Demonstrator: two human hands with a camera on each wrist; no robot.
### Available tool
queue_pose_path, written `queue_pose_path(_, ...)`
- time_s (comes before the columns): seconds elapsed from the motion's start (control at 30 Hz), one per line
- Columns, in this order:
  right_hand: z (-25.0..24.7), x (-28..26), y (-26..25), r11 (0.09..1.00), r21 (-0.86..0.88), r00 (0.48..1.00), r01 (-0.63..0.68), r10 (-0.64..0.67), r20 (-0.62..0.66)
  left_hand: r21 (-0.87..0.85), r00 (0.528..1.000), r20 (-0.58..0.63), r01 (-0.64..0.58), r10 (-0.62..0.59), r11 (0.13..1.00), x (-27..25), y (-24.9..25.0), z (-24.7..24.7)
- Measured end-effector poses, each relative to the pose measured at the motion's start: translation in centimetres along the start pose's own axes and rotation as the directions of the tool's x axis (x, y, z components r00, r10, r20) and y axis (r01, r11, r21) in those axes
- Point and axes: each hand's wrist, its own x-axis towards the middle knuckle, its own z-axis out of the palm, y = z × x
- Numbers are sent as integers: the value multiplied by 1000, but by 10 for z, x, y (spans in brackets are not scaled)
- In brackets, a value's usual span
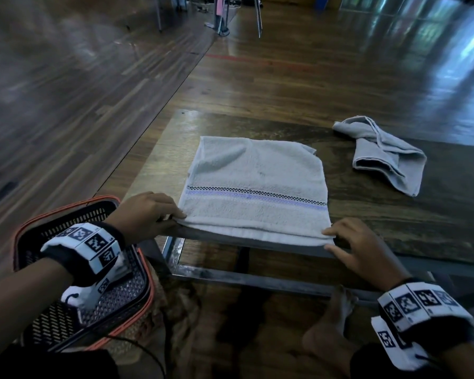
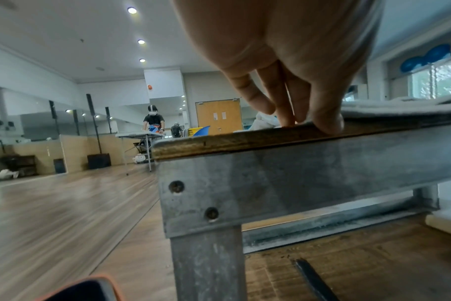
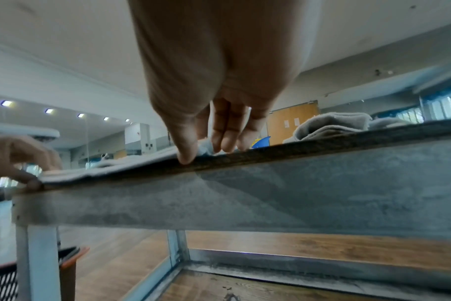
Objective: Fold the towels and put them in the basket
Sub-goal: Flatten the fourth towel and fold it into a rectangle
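A pale towel with a blue and checked stripe lies flat and doubled on the dark wooden table, its near edge along the table's front edge. My left hand pinches the towel's near left corner, thumb at the table edge. My right hand pinches the near right corner, fingers on top of the cloth and thumb at the edge. A second grey towel lies crumpled at the back right of the table. The black mesh basket with an orange rim stands on the floor at the lower left, partly hidden by my left wrist.
The table stands low on a grey metal frame with a leg at its near left corner. A bare foot rests on the wooden floor under the front edge. Across the hall, a person stands at a folding table.
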Motion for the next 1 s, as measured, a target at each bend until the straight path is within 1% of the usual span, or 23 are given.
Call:
queue_pose_path(0.1,2,0,2,999,49,999,-14,16,-30,-56,1000,-15,20,-21,998,1,2,2)
queue_pose_path(0.3,-1,-2,-2,999,41,999,-8,10,-54,-104,998,-31,56,-60,993,1,-1,5)
queue_pose_path(0.43,-3,-4,-4,994,-46,991,102,-106,-84,-120,997,-56,49,-56,992,2,0,7)
queue_pose_path(0.6,-2,-5,-6,976,-154,985,151,-162,-60,-124,993,-82,75,-85,990,-2,-3,10)
queue_pose_path(0.67,1,-5,-5,971,-169,979,171,-187,-85,-125,992,-91,77,-89,989,-3,-3,11)
queue_pose_path(0.77,8,-7,1,980,-116,974,163,-178,-138,-133,991,-89,87,-100,987,-3,-2,11)
queue_pose_path(0.87,8,-7,1,991,23,962,131,-121,-244,-187,988,-110,90,-112,978,-2,1,7)
queue_pose_path(0.93,1,-4,-1,990,76,950,123,-95,-297,-273,972,-184,92,-146,958,-1,7,1)
queue_pose_path(1.0,-10,-1,-2,991,88,929,99,-61,-364,-364,938,-275,103,-213,926,0,14,-8)
